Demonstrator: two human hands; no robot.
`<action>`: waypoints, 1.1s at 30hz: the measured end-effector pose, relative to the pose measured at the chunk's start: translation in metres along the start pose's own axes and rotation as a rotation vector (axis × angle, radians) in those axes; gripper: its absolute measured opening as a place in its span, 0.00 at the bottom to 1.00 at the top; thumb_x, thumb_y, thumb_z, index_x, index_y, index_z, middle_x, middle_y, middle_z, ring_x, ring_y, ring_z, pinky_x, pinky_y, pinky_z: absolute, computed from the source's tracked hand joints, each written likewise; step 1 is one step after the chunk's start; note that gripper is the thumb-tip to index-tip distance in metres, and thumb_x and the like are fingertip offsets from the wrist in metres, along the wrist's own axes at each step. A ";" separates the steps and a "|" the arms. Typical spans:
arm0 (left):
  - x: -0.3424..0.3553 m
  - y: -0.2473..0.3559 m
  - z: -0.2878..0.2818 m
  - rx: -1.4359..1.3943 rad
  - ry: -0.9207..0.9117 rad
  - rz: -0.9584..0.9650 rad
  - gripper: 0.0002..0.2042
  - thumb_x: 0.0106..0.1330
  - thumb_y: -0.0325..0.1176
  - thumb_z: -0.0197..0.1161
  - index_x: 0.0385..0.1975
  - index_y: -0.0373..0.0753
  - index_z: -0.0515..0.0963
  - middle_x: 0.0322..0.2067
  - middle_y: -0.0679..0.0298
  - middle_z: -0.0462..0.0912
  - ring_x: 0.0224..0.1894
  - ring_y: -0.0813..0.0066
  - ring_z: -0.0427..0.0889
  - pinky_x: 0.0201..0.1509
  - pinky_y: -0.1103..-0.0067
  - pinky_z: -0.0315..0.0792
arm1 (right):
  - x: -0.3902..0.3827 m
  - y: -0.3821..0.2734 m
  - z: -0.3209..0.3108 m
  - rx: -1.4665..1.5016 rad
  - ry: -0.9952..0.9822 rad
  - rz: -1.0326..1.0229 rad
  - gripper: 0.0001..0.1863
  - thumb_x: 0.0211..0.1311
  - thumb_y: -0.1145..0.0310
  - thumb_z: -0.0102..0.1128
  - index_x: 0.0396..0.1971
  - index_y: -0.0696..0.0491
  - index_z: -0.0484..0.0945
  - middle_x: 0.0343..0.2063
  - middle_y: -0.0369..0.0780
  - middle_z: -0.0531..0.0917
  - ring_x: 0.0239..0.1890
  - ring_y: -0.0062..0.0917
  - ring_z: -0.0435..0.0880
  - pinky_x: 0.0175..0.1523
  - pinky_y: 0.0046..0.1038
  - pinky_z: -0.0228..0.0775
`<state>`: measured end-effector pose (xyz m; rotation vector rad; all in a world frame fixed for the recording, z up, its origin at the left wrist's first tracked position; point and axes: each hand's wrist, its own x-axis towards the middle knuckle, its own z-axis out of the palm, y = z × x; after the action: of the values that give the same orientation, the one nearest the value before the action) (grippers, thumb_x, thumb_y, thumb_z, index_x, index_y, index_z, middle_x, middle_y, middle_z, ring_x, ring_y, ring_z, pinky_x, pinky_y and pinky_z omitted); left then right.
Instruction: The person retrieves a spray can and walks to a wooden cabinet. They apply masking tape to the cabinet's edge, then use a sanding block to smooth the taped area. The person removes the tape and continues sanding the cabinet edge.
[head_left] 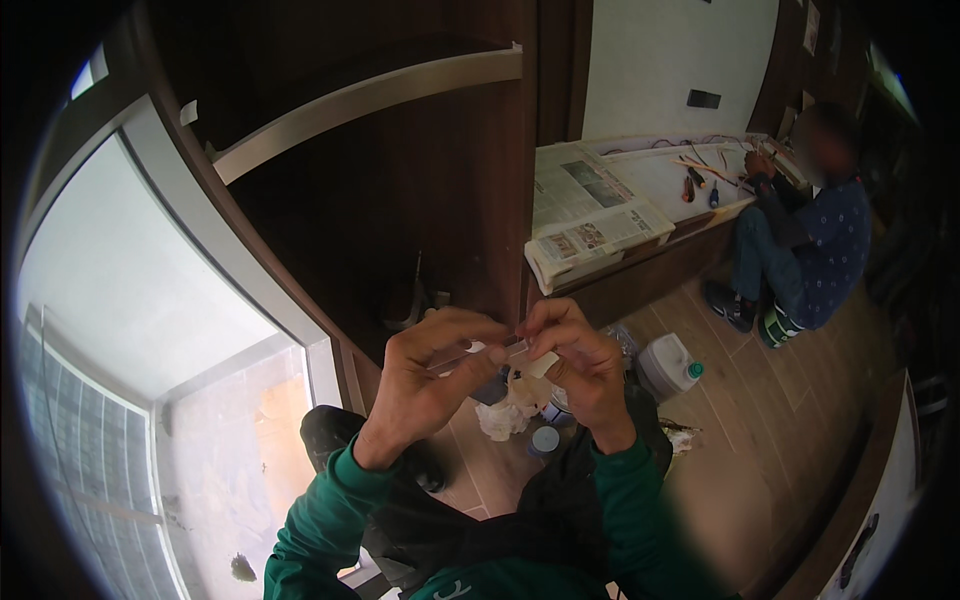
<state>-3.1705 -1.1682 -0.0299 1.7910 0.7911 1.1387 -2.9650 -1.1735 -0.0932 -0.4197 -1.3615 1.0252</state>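
In front of my body, both hands are raised with their fingertips close together. My left hand (425, 375) is closed in a pinch, thumb and forefinger toward the right hand; what they grip is too small to make out. A small pale piece (542, 364), like paper or tape, shows between the thumb and fingers of my right hand (585, 365), which is closed on it. Below the hands, a crumpled off-white rag (503, 418) lies near a small round container with a grey-blue lid (545, 440).
A white jug (665, 367) with a green cap stands on the wooden floor. Dark cabinetry with a pale shelf edge (370, 98) is ahead; a window frame (215, 215) is at left. Newspaper (590, 215) and hand tools (693, 185) lie on a bench, where a seated person (830, 230) works.
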 end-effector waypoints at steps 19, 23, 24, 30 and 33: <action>0.004 -0.007 -0.004 -0.049 -0.150 -0.014 0.09 0.64 0.17 0.67 0.43 0.31 0.86 0.41 0.58 0.86 0.41 0.74 0.84 0.45 0.79 0.78 | -0.001 0.002 -0.001 0.017 -0.040 0.088 0.12 0.56 0.85 0.58 0.38 0.56 0.84 0.51 0.40 0.76 0.58 0.27 0.76 0.65 0.32 0.66; 0.003 -0.004 0.003 0.107 -0.090 0.055 0.09 0.64 0.17 0.66 0.42 0.32 0.86 0.41 0.59 0.86 0.40 0.75 0.84 0.44 0.79 0.77 | -0.003 0.000 0.000 0.034 -0.033 0.106 0.12 0.56 0.85 0.59 0.38 0.56 0.84 0.51 0.41 0.76 0.58 0.27 0.76 0.66 0.32 0.66; 0.003 -0.004 0.004 0.127 -0.091 0.073 0.09 0.63 0.18 0.66 0.42 0.32 0.86 0.41 0.59 0.86 0.40 0.75 0.85 0.44 0.79 0.77 | -0.003 0.000 0.000 0.030 -0.031 0.109 0.12 0.56 0.85 0.59 0.38 0.56 0.84 0.52 0.41 0.76 0.58 0.27 0.76 0.66 0.31 0.66; 0.003 -0.009 0.005 0.167 -0.086 0.143 0.09 0.61 0.19 0.67 0.40 0.33 0.86 0.39 0.59 0.86 0.39 0.74 0.85 0.43 0.79 0.77 | -0.005 -0.002 0.002 0.073 -0.022 0.150 0.12 0.56 0.85 0.58 0.38 0.56 0.83 0.52 0.40 0.76 0.58 0.26 0.76 0.66 0.31 0.66; 0.003 -0.006 0.007 0.128 -0.073 0.073 0.08 0.59 0.19 0.66 0.37 0.32 0.85 0.37 0.58 0.86 0.40 0.72 0.86 0.46 0.77 0.78 | -0.007 0.000 0.000 0.061 -0.023 0.143 0.12 0.57 0.85 0.58 0.38 0.56 0.83 0.52 0.40 0.75 0.58 0.26 0.76 0.66 0.31 0.66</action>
<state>-3.1628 -1.1652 -0.0358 1.9702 0.7763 1.0837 -2.9641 -1.1786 -0.0972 -0.4661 -1.3314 1.1890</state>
